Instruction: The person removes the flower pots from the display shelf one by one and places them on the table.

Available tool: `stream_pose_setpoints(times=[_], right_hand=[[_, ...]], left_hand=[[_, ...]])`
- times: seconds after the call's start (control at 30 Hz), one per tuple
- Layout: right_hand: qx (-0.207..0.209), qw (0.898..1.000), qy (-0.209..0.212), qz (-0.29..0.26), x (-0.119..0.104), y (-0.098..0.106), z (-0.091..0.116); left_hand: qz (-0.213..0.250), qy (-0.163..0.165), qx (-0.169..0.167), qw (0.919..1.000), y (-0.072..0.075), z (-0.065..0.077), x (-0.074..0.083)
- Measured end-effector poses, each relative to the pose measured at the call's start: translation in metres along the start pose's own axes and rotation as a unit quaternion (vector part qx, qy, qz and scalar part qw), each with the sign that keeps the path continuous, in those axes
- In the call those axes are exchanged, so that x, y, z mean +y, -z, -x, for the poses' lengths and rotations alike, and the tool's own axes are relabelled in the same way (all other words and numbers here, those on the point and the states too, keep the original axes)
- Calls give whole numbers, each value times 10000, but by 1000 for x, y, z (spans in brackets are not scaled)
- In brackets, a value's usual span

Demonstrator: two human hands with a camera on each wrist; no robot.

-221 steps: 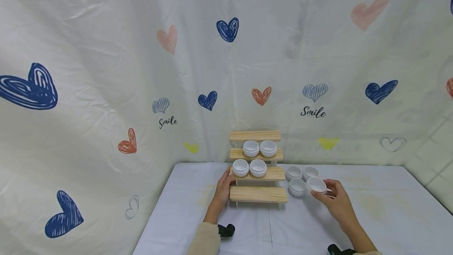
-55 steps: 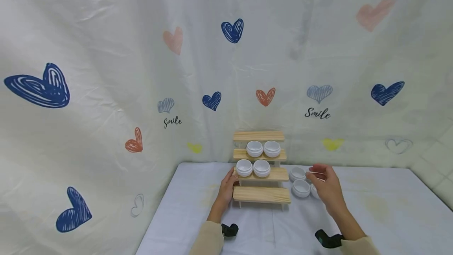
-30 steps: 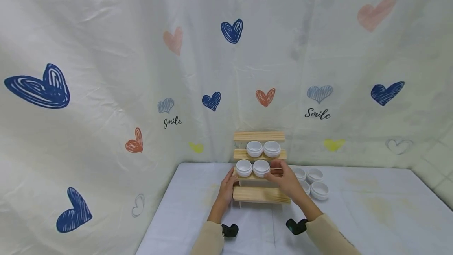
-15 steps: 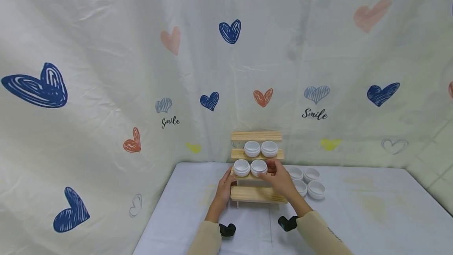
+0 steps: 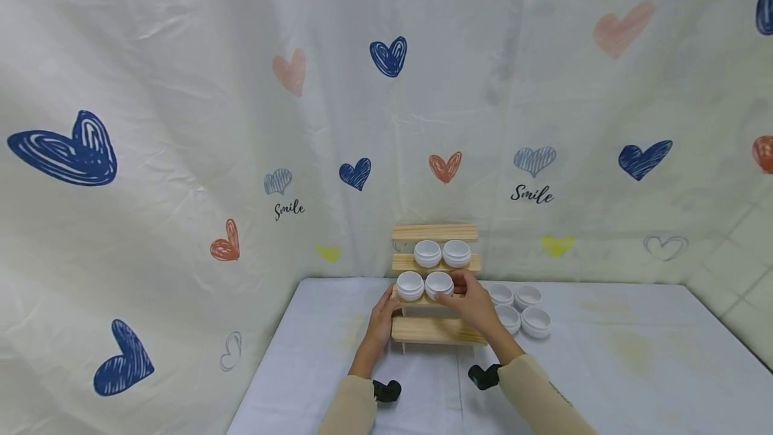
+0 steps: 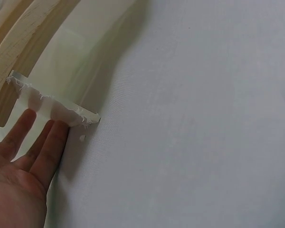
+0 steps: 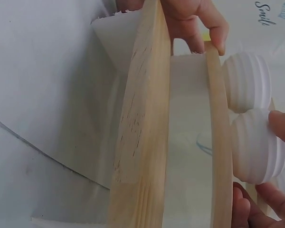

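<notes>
A four-step wooden display stand [image 5: 417, 333] stands on the cloth, two small white bowls on each of its middle steps. At its left end my left hand [image 5: 380, 323] holds it; in the left wrist view the fingers [image 6: 50, 149] lie against the white side support [image 6: 54, 107]. The right wrist view shows that hand's thumb on the plank's end. My right hand [image 5: 478, 304] pinches the right-hand bowl [image 5: 439, 285] on the lower middle step, thumb in front and fingers behind. Close up, this ribbed bowl [image 7: 256, 147] sits against its neighbour [image 7: 247, 80].
Several more white bowls [image 5: 536, 322] stand grouped on the table right of the stand, partly behind my right forearm. The upper middle step carries two bowls [image 5: 442, 254]. A white curtain with printed hearts [image 5: 447, 166] hangs close behind the stand.
My right hand has left the loose bowls, come left to the stand and taken hold of the right-hand bowl on the lower middle step. My left hand stays at the stand's left end.
</notes>
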State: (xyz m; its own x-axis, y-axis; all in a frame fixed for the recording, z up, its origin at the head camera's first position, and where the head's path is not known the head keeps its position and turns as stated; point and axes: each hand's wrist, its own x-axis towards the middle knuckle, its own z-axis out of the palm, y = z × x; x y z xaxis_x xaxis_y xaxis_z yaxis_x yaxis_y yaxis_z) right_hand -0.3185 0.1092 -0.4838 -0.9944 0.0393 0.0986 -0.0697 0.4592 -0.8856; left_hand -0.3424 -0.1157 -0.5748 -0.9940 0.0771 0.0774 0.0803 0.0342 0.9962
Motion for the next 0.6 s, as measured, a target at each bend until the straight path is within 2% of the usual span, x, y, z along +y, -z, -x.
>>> stream_pose_setpoints(times=[0.6], right_hand=[[262,9990,260,254,1,-9,1]], left_hand=[[-30,53,55,10000,-1,-1,-1]])
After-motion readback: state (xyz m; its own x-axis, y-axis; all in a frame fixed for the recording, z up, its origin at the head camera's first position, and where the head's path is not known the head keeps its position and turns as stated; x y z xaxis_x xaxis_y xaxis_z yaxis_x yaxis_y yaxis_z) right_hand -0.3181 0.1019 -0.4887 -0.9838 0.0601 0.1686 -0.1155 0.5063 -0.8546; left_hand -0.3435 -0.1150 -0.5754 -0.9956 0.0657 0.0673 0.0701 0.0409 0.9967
